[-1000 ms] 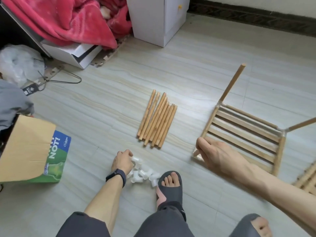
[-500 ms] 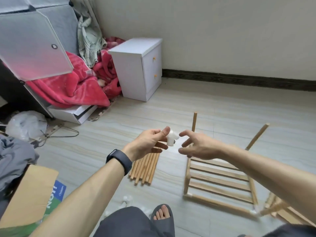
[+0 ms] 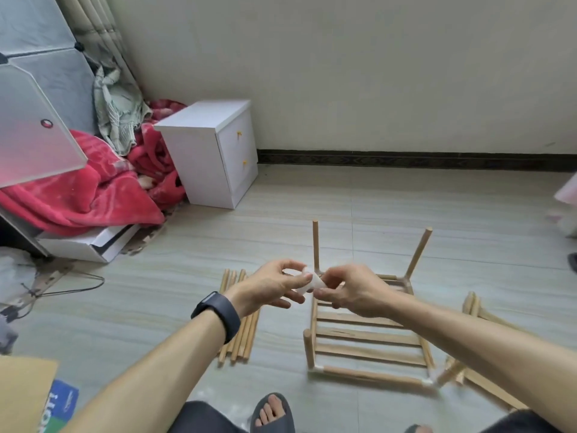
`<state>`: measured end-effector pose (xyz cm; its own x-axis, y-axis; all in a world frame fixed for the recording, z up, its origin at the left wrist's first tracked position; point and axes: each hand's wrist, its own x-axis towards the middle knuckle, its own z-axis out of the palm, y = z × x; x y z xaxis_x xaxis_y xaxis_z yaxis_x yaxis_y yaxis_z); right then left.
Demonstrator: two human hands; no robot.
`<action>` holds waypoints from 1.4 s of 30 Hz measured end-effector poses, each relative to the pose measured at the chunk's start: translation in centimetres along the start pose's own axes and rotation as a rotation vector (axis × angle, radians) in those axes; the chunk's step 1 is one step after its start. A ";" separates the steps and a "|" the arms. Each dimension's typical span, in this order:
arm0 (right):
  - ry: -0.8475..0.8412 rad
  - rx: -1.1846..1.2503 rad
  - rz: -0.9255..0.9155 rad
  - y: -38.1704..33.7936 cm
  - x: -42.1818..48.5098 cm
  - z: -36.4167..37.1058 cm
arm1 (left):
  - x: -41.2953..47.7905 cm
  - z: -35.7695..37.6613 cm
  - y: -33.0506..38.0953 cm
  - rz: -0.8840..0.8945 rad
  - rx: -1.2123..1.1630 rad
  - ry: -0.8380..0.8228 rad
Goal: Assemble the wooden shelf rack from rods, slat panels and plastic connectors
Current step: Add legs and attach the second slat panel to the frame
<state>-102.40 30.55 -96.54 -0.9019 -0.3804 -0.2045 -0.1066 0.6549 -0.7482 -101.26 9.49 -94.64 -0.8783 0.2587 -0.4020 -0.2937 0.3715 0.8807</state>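
Right hand (image 3: 352, 292) has closed in; it and left hand (image 3: 271, 285) both pinch the white connector (image 3: 313, 281), probably orienting its sockets before fitting it to the slat panel (image 3: 368, 335).

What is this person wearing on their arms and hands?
Both forearms are bare, with no sleeves in view. The left hand and right hand are ungloved. A black wristband with a rectangular face circles the left wrist.

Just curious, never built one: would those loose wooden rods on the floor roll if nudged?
Probably: the rods look round and lie on smooth floor, so a sideways nudge should scatter them. They look straight and thin, so likely stiff and light.
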 end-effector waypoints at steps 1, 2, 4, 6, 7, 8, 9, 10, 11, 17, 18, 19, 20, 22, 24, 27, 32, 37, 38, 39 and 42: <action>-0.034 -0.008 0.013 0.2 0.0 0.3 | 0.1 -0.1 -0.3 0.001 0.039 -0.010; -0.070 0.006 0.036 0.3 0.0 0.7 | 0.2 -0.1 -0.5 0.000 0.068 -0.025; -0.132 0.131 0.121 0.6 0.2 1.2 | 0.4 -0.2 -1.0 -0.019 0.098 -0.075; -0.176 0.315 0.209 0.7 0.4 1.7 | 0.6 -0.3 -1.6 -0.058 0.104 -0.135; -0.186 0.378 0.230 0.9 0.5 1.9 | 0.7 -0.3 -1.9 -0.070 0.105 -0.162; -0.191 0.405 0.240 1.1 0.6 2.2 | 0.9 -0.2 -2.2 -0.081 0.108 -0.183; -0.195 0.403 0.246 1.4 0.5 2.4 | 1.0 0.0 -2.5 -0.090 0.120 -0.195; -0.200 0.390 0.252 1.6 0.5 2.8 | 1.2 0.2 -2.7 -0.101 0.140 -0.198; -0.207 0.380 0.259 1.9 0.4 3.2 | 1.2 0.5 -2.9 -0.115 0.163 -0.197; -0.221 0.380 0.293 2.9 0.5 4.1 | 1.9 1.5 -3.7 -0.158 0.248 -0.120; -0.211 0.369 0.296 3.0 0.5 4.3 | 2.0 1.5 -3.7 -0.158 0.249 -0.101; -0.201 0.349 0.294 3.1 0.5 4.4 | 2.1 1.5 -3.6 -0.161 0.257 -0.086; -0.194 0.327 0.291 3.1 0.5 4.5 | 2.1 1.5 -3.6 -0.169 0.270 -0.078; -0.198 0.311 0.299 3.3 0.4 4.5 | 2.1 1.6 -3.6 -0.192 0.302 -0.081; -0.219 0.307 0.312 3.6 0.3 4.6 | 2.1 1.7 -3.7 -0.206 0.329 -0.095; -0.250 0.277 0.317 3.7 0.2 5.2 | 2.0 1.6 -3.9 -0.216 0.373 -0.112; -0.246 0.172 0.315 3.7 0.0 5.5 | 1.9 1.8 -4.1 -0.196 0.419 -0.124; -0.250 0.104 0.312 3.7 -0.1 5.0 | 1.9 2.3 -4.4 -0.164 0.416 -0.137; -0.250 0.096 0.309 3.7 -0.1 4.9 | 1.9 2.3 -4.4 -0.162 0.416 -0.138; -0.251 0.085 0.307 3.6 -0.1 4.9 | 1.9 2.3 -4.5 -0.162 0.418 -0.140; -0.264 0.065 0.319 3.5 -0.1 4.9 | 1.9 2.5 -4.7 -0.147 0.447 -0.153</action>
<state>-100.62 29.68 -102.28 -0.7461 -0.3251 -0.5811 0.1953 0.7275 -0.6577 -100.63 10.53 -100.15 -0.7644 0.2899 -0.5758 -0.1909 0.7513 0.6317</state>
